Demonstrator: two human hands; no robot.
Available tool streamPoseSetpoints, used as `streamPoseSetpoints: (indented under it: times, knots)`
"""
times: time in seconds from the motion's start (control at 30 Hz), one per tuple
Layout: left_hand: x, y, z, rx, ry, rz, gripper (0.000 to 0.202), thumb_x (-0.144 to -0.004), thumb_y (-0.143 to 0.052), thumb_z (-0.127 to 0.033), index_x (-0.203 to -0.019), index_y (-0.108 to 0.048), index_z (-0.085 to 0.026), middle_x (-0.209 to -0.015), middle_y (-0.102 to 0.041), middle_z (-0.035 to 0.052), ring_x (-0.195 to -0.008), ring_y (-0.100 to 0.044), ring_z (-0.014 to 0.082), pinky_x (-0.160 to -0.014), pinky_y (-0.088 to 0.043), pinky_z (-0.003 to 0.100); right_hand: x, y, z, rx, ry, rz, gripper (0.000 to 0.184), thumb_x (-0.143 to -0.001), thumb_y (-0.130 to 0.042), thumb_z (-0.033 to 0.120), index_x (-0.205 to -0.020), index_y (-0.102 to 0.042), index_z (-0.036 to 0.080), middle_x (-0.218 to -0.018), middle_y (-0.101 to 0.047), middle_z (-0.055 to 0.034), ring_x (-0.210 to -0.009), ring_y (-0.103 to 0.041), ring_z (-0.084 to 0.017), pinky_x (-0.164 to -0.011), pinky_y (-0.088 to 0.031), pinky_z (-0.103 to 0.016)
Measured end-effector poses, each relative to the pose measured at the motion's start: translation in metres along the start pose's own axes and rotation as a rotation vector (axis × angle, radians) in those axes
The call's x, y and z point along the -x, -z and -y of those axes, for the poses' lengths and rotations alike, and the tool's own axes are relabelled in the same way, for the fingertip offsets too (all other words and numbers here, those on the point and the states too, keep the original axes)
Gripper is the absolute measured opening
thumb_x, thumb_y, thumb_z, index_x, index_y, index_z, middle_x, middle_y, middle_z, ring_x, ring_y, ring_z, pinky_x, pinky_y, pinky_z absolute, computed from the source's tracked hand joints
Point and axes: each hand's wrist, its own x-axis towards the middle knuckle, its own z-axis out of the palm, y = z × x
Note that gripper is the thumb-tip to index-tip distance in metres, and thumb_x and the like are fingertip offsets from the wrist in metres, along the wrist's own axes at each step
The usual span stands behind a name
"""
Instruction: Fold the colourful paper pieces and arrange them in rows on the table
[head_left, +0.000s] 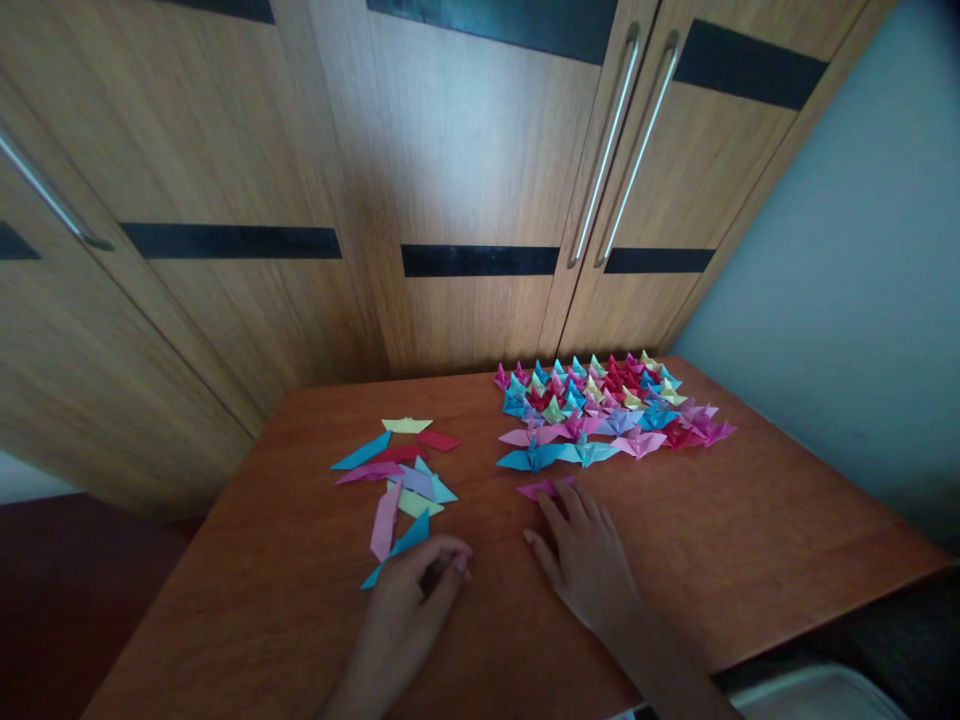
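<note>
My right hand [589,560] reaches across the table with its fingers spread. Its fingertips touch or cover part of a magenta origami crane [544,489] lying in front of the rows. My left hand [416,600] is held with the fingers curled toward the thumb, and no paper shows between them. Beside and partly behind it lies a blue folded paper strip [411,535]. A pink folded piece [385,520] is just beyond. Blue [532,456] and turquoise cranes [589,452], wings spread, form the nearest row.
Several flat folded papers, such as a pale yellow one [407,426] and a red one [438,440], lie loosely at left. Many coloured cranes [592,395] stand packed at the back right. A wooden wardrobe [465,320] borders the brown table [262,560]; a pale wall [840,330] is on the right.
</note>
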Motion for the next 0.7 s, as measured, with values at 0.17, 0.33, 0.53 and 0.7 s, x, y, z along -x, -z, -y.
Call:
streamPoseSetpoints:
  times: [0.17, 0.33, 0.53, 0.7]
  knots:
    - [0.0002, -0.0012, 0.0024, 0.003, -0.004, 0.015, 0.019, -0.086, -0.048, -0.030, -0.081, -0.063, -0.021, -0.072, -0.068, -0.0002, -0.071, -0.064, 0.0172, -0.068, -0.046, 0.026, -0.0036, 0.0005, 0.0041, -0.005, -0.004, 0.004, 0.044, -0.089, -0.043, 0.043, -0.127, -0.052, 0.022, -0.129, -0.051, -0.0123, -0.120, -0.043, -0.031, -0.094, -0.038, -0.045]
    - [0.0009, -0.0011, 0.0007, 0.020, 0.011, 0.012, 0.018, -0.085, -0.048, -0.030, -0.082, -0.063, -0.021, -0.072, -0.068, 0.0005, -0.072, -0.064, 0.0176, -0.068, -0.046, 0.026, -0.0032, -0.0004, 0.0043, -0.016, -0.011, -0.008, 0.042, -0.089, -0.044, 0.042, -0.125, -0.054, 0.021, -0.129, -0.051, -0.0129, -0.118, -0.045, -0.031, -0.093, -0.038, -0.046]
    - [0.0005, 0.0002, -0.0007, 0.023, 0.012, -0.002, 0.017, -0.084, -0.049, -0.030, -0.081, -0.064, -0.021, -0.071, -0.069, 0.0003, -0.070, -0.064, 0.0180, -0.066, -0.045, 0.026, -0.0014, -0.0023, 0.0029, -0.050, -0.006, -0.051, 0.041, -0.089, -0.046, 0.039, -0.125, -0.053, 0.021, -0.129, -0.051, -0.0133, -0.117, -0.045, -0.032, -0.092, -0.039, -0.048]
    - [0.0013, 0.0005, -0.0012, 0.029, 0.005, 0.000, 0.017, -0.085, -0.049, -0.030, -0.081, -0.063, -0.021, -0.072, -0.068, 0.0003, -0.071, -0.064, 0.0176, -0.066, -0.045, 0.026, 0.0002, 0.0001, 0.0035, -0.059, -0.009, -0.071, 0.041, -0.089, -0.045, 0.038, -0.125, -0.052, 0.021, -0.129, -0.051, -0.0131, -0.117, -0.044, -0.032, -0.092, -0.039, -0.048]
